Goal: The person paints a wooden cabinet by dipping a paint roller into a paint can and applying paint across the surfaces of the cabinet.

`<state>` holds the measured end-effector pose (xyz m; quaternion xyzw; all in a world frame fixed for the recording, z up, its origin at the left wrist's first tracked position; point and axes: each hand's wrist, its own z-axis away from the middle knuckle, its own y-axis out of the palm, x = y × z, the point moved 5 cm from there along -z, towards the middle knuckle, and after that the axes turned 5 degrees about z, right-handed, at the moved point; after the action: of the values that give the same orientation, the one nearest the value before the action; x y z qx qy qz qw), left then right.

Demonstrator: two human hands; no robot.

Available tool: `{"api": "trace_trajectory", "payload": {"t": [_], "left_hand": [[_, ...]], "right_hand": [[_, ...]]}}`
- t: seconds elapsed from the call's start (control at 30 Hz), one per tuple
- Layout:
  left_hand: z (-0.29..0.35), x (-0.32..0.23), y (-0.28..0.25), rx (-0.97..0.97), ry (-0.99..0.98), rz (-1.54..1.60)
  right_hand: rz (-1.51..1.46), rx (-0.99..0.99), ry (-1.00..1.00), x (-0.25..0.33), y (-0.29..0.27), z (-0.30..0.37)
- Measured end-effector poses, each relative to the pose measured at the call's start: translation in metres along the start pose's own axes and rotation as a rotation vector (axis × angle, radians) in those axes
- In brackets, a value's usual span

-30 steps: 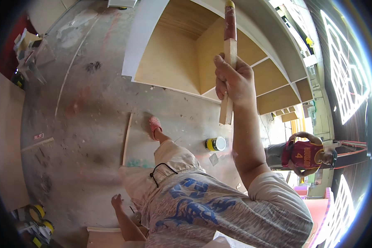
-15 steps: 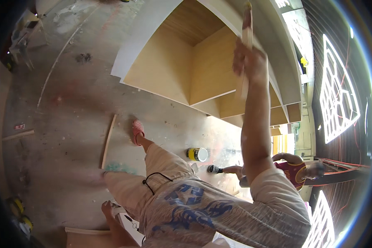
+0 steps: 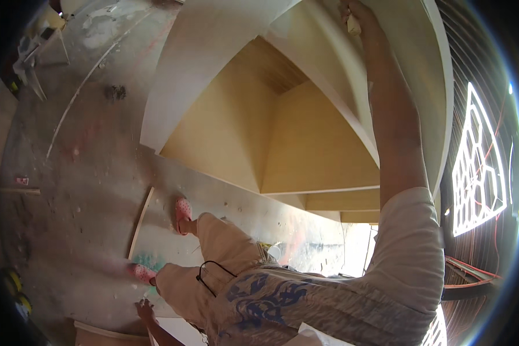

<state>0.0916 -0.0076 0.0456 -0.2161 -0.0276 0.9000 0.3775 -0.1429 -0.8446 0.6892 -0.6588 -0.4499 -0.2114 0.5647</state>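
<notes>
Up at the top right, my right hand [image 3: 360, 12] is closed round a pale wooden stick [image 3: 353, 25], whose squared end shows below my fingers. The rest of the stick is hidden by the hand or cut off by the picture's edge. That hand is against or just in front of the pale curved side of a large wooden cabinet [image 3: 207, 63]; contact cannot be made out. My left hand [image 3: 146, 311] hangs low at the lower left, fingers loosely apart, above the floor. Beside its forearm is a white panel [image 3: 176, 333].
The cabinet has open, wood-lined compartments [image 3: 323, 144]. A thin wooden strip [image 3: 141, 222] lies on the stained floor [image 3: 98, 190] near my pink clogs [image 3: 183, 213]. A paint bucket [image 3: 275, 251] is partly behind my shorts. A board [image 3: 106, 335] stands at the lower left.
My right hand has moved up and toward the cabinet's side with the stick. The cabinet looks larger and closer. My left hand is slightly lower. The other person is out of sight.
</notes>
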Motion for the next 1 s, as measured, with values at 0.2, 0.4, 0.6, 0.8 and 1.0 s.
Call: {"api": "trace_trajectory", "payload": {"t": [0.2, 0.4, 0.6, 0.8, 1.0], "left_hand": [[0.023, 0.006, 0.054, -0.023, 0.047, 0.003], [0.028, -0.011, 0.058, 0.035, 0.085, -0.071], [0.002, -0.013, 0.018, 0.107, 0.117, -0.195], [-0.048, -0.011, -0.063, 0.136, 0.207, -0.207], [-0.084, 0.022, -0.139, 0.003, 0.1, -0.223]], "right_hand": [[0.145, -0.075, 0.14, -0.05, -0.033, -0.054], [0.403, -0.144, 0.076, -0.029, -0.05, 0.007], [0.073, -0.087, 0.346, 0.02, -0.052, 0.19], [0.089, -0.29, 0.372, 0.076, -0.051, 0.406], [-0.059, -0.243, 0.404, 0.122, -0.016, 0.524]]}}
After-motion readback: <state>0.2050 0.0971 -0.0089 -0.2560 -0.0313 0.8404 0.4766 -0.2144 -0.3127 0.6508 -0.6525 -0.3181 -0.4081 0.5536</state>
